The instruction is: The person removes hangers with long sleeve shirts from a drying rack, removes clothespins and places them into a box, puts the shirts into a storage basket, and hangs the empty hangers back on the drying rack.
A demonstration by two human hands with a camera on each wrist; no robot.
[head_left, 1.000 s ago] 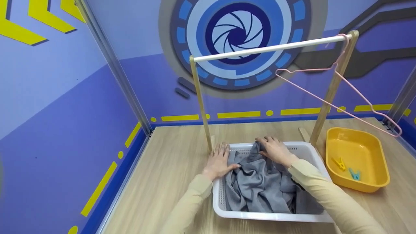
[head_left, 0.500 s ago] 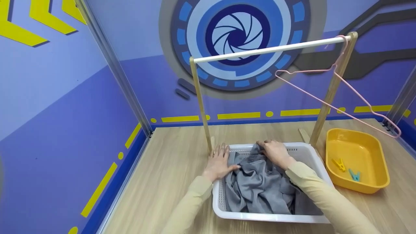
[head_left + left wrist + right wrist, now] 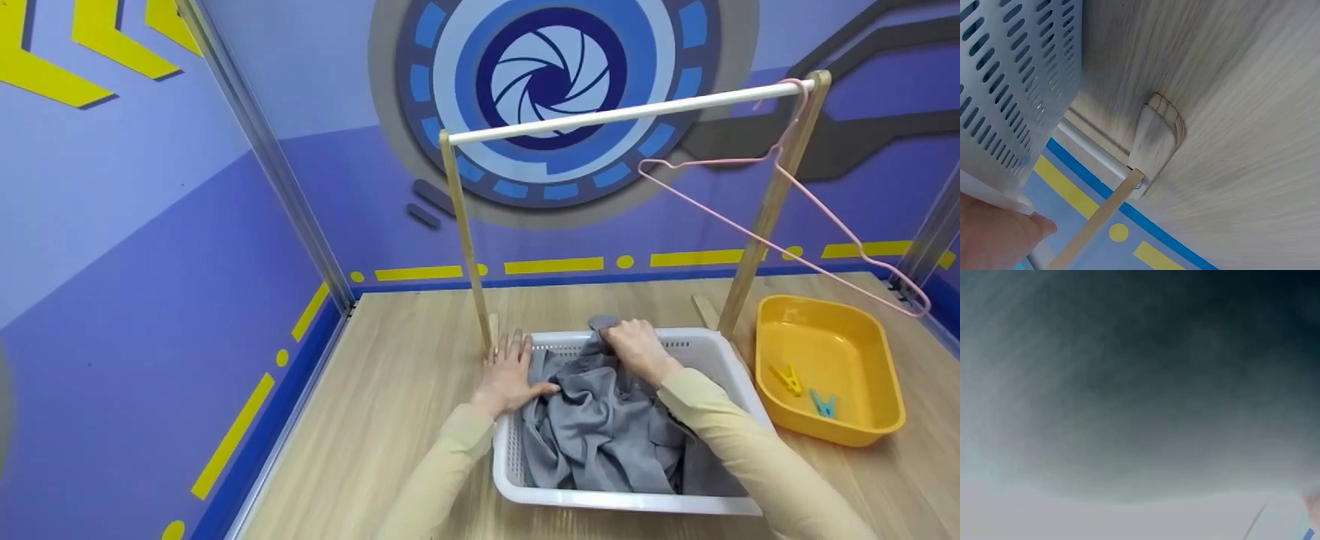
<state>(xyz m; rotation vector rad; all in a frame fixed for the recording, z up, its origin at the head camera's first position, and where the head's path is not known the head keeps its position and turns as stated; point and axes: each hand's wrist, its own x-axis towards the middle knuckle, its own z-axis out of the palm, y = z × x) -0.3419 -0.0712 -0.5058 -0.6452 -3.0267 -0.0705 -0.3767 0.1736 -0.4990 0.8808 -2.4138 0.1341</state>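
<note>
Rumpled grey cloth (image 3: 607, 427) lies in a white plastic basket (image 3: 630, 501); what kind of garment it is, I cannot tell. My right hand (image 3: 641, 351) grips a bunched part of it by the back rim, and a fold pokes out past the fingers. In the right wrist view the cloth (image 3: 1140, 410) fills most of the frame, close and blurred. My left hand (image 3: 508, 381) rests across the left rim with straight fingers, its thumb toward the cloth. From the left wrist, part of that hand (image 3: 999, 233) shows beside the basket's slotted wall (image 3: 1016, 73).
A rack with a white rail (image 3: 630, 112) and wooden posts stands behind the basket. On its right end hangs a pink hanger (image 3: 720, 217). To the right, a yellow tub (image 3: 832, 330) holds a yellow clothespin (image 3: 787, 379) and a teal clothespin (image 3: 823, 405). One rack foot (image 3: 1154, 140) is beside the basket.
My right hand's fingers have curled in and gathered the cloth, so that a fold now stands out beyond the back rim. The left hand keeps its place.
</note>
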